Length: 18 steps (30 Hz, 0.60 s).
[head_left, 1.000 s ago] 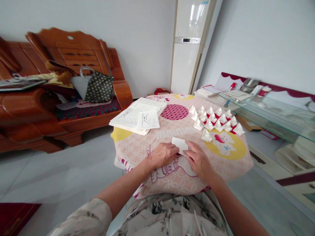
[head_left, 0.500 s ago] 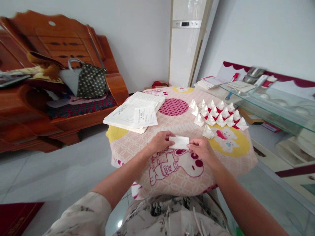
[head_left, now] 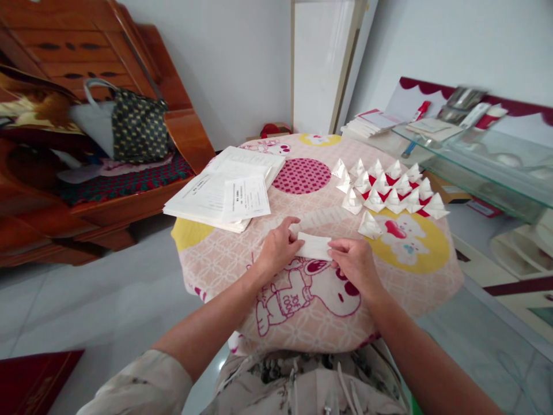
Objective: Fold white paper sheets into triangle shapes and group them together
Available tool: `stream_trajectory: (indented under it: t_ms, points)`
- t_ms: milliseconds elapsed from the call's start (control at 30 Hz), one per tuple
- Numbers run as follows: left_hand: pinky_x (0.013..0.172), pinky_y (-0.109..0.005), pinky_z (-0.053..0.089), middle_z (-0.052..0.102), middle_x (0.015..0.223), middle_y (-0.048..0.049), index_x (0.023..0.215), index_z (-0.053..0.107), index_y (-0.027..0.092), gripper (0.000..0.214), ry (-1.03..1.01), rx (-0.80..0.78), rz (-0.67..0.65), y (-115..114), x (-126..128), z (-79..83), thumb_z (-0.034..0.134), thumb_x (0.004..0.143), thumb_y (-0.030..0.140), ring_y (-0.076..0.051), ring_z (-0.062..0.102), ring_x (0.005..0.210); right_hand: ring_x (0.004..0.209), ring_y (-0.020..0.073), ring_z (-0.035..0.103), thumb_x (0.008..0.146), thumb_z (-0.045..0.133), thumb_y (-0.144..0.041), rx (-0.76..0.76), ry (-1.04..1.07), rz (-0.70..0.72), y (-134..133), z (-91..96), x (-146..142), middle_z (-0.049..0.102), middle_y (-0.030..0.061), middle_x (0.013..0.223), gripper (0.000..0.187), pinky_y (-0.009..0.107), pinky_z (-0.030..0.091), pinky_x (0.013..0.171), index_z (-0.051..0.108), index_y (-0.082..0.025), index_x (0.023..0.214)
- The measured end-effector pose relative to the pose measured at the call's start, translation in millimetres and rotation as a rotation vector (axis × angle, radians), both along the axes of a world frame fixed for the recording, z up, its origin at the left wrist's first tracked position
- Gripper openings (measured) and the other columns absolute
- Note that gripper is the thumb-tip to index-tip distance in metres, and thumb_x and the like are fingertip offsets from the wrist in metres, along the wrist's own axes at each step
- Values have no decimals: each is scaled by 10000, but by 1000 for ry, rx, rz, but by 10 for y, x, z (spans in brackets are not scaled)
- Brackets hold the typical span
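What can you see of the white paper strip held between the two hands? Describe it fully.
The paper strip is plain white, thin and matte, and looks folded into a long narrow band. It lies roughly level, running left to right. The left hand pinches its left end and the right hand pinches its right end, so the fingers cover both ends. It sits low over the pink cartoon tablecloth. Whether it touches the cloth cannot be told.
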<state>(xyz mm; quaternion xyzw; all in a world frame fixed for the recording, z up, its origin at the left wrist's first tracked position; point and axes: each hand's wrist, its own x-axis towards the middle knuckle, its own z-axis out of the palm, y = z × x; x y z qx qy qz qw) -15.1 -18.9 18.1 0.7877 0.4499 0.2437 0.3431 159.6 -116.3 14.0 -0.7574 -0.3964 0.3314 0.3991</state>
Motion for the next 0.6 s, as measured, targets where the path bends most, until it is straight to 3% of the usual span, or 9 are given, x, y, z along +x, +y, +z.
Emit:
stream_trajectory:
  t_ms: [600]
  points:
    - [614, -233, 431, 649, 695, 53, 1297, 545, 188, 527, 49, -23, 30, -23, 20, -20, 629, 785, 93, -117, 607, 622, 398, 126, 524, 736, 626, -268, 31, -51, 27, -30, -42, 3, 643, -3, 518, 353, 218, 399, 401, 789, -106, 1004]
